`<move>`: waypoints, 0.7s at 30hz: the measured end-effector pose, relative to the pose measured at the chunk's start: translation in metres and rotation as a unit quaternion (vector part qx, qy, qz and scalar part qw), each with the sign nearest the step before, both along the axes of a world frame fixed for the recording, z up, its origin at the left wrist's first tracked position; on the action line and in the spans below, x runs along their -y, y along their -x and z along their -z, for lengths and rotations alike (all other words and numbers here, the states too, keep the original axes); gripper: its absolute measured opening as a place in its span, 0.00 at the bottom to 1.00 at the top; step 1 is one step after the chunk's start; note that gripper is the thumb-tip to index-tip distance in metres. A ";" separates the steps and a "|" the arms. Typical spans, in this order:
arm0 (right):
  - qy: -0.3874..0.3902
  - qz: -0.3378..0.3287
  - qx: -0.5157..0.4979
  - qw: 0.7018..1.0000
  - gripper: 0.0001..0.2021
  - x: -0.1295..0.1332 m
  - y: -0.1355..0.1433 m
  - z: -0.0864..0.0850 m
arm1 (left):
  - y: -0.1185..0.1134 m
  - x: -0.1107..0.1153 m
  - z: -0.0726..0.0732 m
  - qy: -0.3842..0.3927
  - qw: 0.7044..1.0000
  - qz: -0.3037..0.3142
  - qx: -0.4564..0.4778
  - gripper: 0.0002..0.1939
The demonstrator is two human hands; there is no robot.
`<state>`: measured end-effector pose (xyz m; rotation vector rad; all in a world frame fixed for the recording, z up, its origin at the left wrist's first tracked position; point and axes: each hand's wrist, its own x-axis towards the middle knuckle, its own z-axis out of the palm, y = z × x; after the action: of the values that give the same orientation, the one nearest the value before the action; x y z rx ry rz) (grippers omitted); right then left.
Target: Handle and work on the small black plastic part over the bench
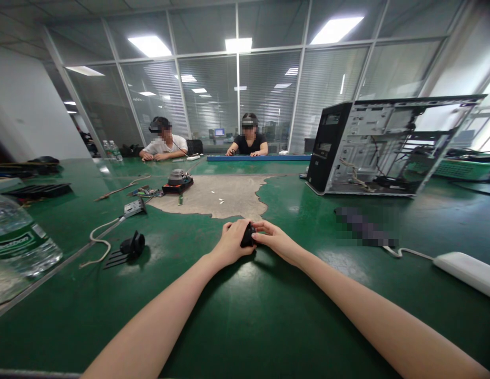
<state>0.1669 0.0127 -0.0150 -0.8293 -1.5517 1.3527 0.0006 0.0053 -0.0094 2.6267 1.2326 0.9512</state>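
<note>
A green table (245, 326) is seen filling the lower frame, with a worn grey patch (217, 197) just above centre and an open computer case (371, 147) stood at the upper right. A water bottle (19, 242) is laid at the left edge, a white power strip (466, 271) at the lower right, and a black fan part (132, 246) left of centre. At mid-frame a small black object (248, 237) is grasped between the left hand (231, 243) and right hand (274, 239), fingers curled round it, just above the table.
</note>
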 end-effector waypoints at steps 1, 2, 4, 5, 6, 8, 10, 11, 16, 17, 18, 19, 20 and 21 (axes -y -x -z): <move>0.000 -0.010 -0.001 1.000 0.16 0.001 0.000 -0.001 | 0.000 0.000 0.000 0.001 1.000 -0.001 -0.001 0.29; 0.000 -0.019 -0.004 1.000 0.16 0.002 0.000 -0.002 | 0.000 0.000 0.000 0.002 1.000 -0.002 -0.001 0.29; 0.000 -0.026 -0.010 1.000 0.16 0.004 0.000 -0.004 | 0.000 0.000 0.000 0.003 1.000 -0.002 0.000 0.30; -0.001 -0.024 -0.013 1.000 0.15 0.005 0.000 -0.005 | 0.000 0.000 0.000 0.002 1.000 -0.001 0.000 0.30; -0.001 -0.020 -0.017 1.000 0.14 0.006 0.000 -0.005 | 0.000 0.000 0.000 0.001 1.000 0.000 0.001 0.30; 0.001 -0.015 -0.022 1.000 0.13 0.007 0.001 -0.005 | 0.000 0.000 0.001 -0.001 1.000 0.001 0.002 0.30; 0.004 -0.012 -0.023 1.000 0.13 0.006 0.002 -0.005 | 0.000 -0.001 0.001 -0.003 1.000 -0.001 0.002 0.30; 0.007 -0.011 -0.021 1.000 0.14 0.005 0.002 -0.004 | 0.000 -0.001 0.001 -0.003 1.000 -0.002 0.002 0.30; 0.015 0.002 -0.003 1.000 0.15 0.001 0.000 -0.001 | -0.001 -0.001 0.001 0.000 1.000 -0.004 0.001 0.29; 0.012 -0.001 -0.001 1.000 0.15 0.001 0.000 -0.001 | -0.001 -0.001 0.001 -0.001 1.000 -0.004 0.001 0.29; 0.008 -0.007 -0.002 1.000 0.15 0.001 0.000 -0.002 | -0.001 -0.001 0.001 -0.002 1.000 -0.003 0.001 0.29; 0.003 -0.015 -0.004 1.000 0.15 0.002 -0.001 -0.003 | -0.001 -0.001 0.001 -0.002 1.000 -0.002 0.002 0.29; 0.000 -0.022 -0.008 1.000 0.16 0.003 -0.001 -0.004 | -0.001 -0.001 0.001 -0.002 1.000 -0.001 0.003 0.30; -0.002 -0.027 -0.013 1.000 0.16 0.004 -0.001 -0.004 | -0.001 -0.001 0.001 -0.001 1.000 0.000 0.004 0.30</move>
<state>0.1677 0.0089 -0.0106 -0.7695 -1.5665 1.3941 0.0015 0.0063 -0.0108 2.6225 1.2313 0.9629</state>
